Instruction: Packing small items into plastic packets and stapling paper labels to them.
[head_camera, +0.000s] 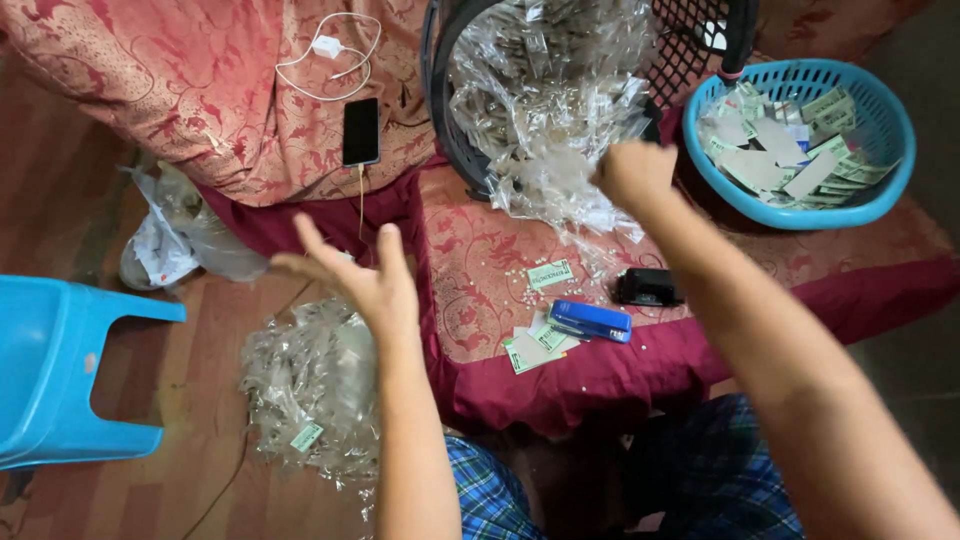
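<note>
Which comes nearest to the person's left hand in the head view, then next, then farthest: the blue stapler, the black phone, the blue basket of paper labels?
From the left hand:
1. Black phone, straight above it on the patterned cloth.
2. Blue stapler, to its right on the red mat.
3. Blue basket, far right, at the top corner.

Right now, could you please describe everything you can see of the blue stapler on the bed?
The blue stapler lies flat and closed on the red patterned bedcover, near its front edge. It looks like glossy plastic, long and narrow. Its left end rests on small paper cards; tiny scattered staples surround it. A black stapler sits apart, upper right. Neither hand touches it.
</note>
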